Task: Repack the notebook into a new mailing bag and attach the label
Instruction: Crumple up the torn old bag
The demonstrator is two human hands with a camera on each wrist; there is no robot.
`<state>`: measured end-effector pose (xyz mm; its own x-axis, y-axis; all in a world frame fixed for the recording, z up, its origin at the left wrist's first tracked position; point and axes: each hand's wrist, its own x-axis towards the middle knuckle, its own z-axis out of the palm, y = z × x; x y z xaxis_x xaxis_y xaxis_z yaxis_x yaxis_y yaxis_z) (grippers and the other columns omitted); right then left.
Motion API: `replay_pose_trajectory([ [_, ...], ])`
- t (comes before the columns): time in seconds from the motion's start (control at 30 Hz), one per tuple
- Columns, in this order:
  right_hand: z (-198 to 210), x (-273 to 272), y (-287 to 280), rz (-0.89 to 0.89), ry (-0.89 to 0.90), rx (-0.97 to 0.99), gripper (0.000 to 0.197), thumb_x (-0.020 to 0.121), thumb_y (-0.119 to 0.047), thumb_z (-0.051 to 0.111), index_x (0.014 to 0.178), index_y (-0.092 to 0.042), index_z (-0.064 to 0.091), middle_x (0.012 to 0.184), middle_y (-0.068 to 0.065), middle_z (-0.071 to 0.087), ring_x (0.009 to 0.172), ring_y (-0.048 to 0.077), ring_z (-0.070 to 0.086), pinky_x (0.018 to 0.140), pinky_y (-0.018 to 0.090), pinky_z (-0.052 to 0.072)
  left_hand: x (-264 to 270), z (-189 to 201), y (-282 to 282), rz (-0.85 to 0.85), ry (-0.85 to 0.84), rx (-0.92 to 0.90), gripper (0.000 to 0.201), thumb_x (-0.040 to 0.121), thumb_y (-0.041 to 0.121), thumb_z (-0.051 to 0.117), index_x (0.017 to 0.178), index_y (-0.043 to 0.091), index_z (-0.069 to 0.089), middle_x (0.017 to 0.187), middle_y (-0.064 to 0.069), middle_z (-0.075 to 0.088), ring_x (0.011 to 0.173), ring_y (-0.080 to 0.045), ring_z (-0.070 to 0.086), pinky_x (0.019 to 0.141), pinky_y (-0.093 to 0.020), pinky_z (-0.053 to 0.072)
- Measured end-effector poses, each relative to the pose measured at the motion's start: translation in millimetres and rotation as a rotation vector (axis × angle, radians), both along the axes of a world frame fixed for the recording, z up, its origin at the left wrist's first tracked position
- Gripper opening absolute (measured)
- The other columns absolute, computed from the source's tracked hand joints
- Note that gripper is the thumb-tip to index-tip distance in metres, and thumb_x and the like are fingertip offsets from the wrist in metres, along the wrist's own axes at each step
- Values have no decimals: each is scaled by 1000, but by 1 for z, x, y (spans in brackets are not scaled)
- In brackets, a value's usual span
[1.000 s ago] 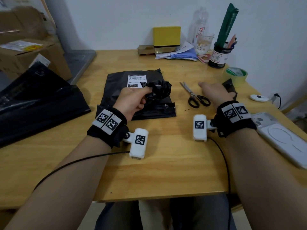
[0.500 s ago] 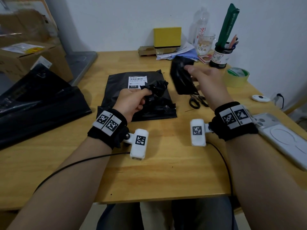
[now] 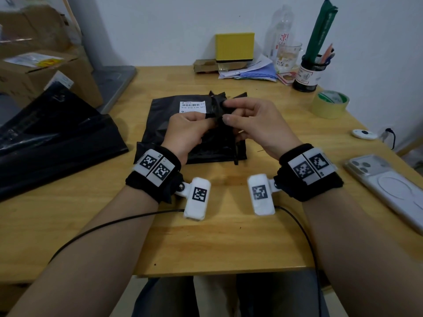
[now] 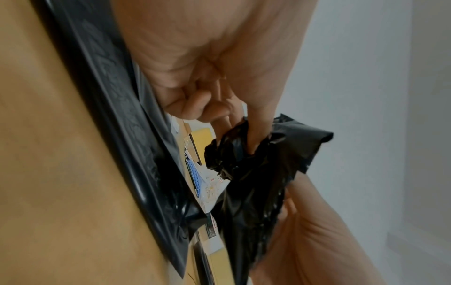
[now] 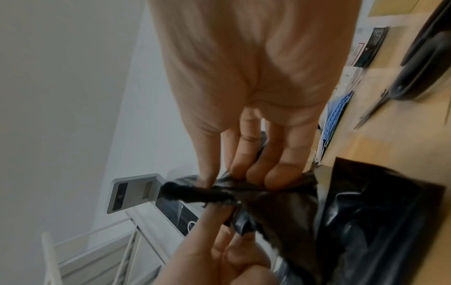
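A black mailing bag (image 3: 164,120) lies flat mid-table with a white barcode label (image 3: 192,105) stuck near its far edge; its contents are hidden. Just above it, both hands hold a crumpled wad of black plastic film (image 3: 217,101). My left hand (image 3: 185,131) pinches the wad's left side between thumb and fingers. My right hand (image 3: 258,124) pinches its right side. The left wrist view shows the left thumb pressed into the black wad (image 4: 256,164). In the right wrist view, the right fingertips (image 5: 280,173) clamp the twisted film (image 5: 280,208).
A stack of black bags (image 3: 45,138) and cardboard boxes (image 3: 34,72) lie at the left. A tape roll (image 3: 330,104), a pen holder (image 3: 311,74) and a phone (image 3: 389,191) sit on the right. Scissors (image 5: 368,112) lie beside the bag. A yellow box (image 3: 234,46) stands at the back.
My right hand picked up a black plastic piece from near the tape and carried it left to the wad in my left hand. Both hands now pinch it together.
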<state>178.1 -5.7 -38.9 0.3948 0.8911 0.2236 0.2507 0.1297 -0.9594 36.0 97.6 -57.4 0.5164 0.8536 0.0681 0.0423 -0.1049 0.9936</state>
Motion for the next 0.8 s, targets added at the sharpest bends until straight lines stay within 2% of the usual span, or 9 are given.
replay_pose_trajectory([
  [0.07, -2, 0, 1, -11, 16, -28, 42, 87, -11, 78, 127, -11, 67, 80, 3, 63, 70, 13, 66, 71, 38, 61, 0, 2, -3, -15, -6, 23, 25, 80, 22, 81, 58, 27, 71, 59, 10, 64, 57, -6, 58, 54, -21, 44],
  [0.17, -5, 1, 1, -8, 16, -58, 45, 88, -11, 78, 131, -12, 68, 77, 2, 54, 70, 11, 65, 70, 32, 62, 0, 3, -6, -33, -21, 37, 5, 83, 18, 77, 83, 22, 78, 71, 9, 73, 66, -3, 66, 57, -18, 47],
  [0.3, -8, 1, 2, -15, 4, -62, 34, 88, -15, 78, 122, -20, 74, 85, 6, 58, 81, 13, 69, 73, 33, 62, 0, 5, -9, -91, -22, 63, 14, 88, 13, 73, 99, 19, 79, 85, 6, 77, 79, -7, 67, 64, -22, 48],
  [0.37, -9, 1, 3, -19, 7, -85, 28, 88, -15, 78, 116, -20, 76, 81, -4, 68, 84, 14, 72, 75, 35, 63, -1, 6, -10, -122, -6, 91, 17, 92, 11, 68, 101, 22, 77, 87, 8, 76, 79, -9, 66, 61, -22, 46],
  [0.47, -11, 2, 3, -21, -6, -109, 18, 89, -12, 77, 105, -18, 78, 70, -17, 70, 81, 12, 73, 75, 36, 63, -2, 6, -7, -213, 16, 112, 29, 98, 5, 57, 106, 25, 75, 88, 9, 74, 80, -16, 54, 56, -24, 37],
  [0.6, -11, 5, 2, -42, -48, -122, 9, 87, -12, 78, 90, -20, 77, 71, -16, 73, 74, 9, 73, 71, 35, 64, -2, 5, -4, -333, 44, 89, 42, 98, -5, 45, 124, 18, 69, 90, 11, 72, 71, -6, 53, 53, -22, 36],
  [0.7, -12, 8, 4, -76, 39, -123, 7, 89, -10, 76, 95, -11, 76, 79, -6, 73, 69, 14, 68, 73, 35, 63, -4, 8, -5, -406, 53, 125, 47, 98, -6, 45, 130, 22, 66, 100, 15, 72, 72, 0, 53, 55, -21, 37],
  [0.77, -13, 13, 5, -115, 156, -121, 14, 93, -7, 70, 106, -3, 74, 91, 9, 74, 73, 21, 67, 74, 35, 62, -4, 13, -7, -438, 27, 124, 45, 98, -2, 48, 128, 25, 67, 115, 10, 71, 82, -3, 55, 58, -22, 37],
  [0.8, -14, 16, 5, -141, 231, -106, 18, 95, -6, 68, 111, 0, 72, 97, 15, 74, 76, 25, 68, 72, 35, 62, -4, 16, -8, -426, 4, 117, 41, 98, 1, 50, 124, 26, 70, 117, 10, 71, 86, -5, 55, 59, -23, 36],
])
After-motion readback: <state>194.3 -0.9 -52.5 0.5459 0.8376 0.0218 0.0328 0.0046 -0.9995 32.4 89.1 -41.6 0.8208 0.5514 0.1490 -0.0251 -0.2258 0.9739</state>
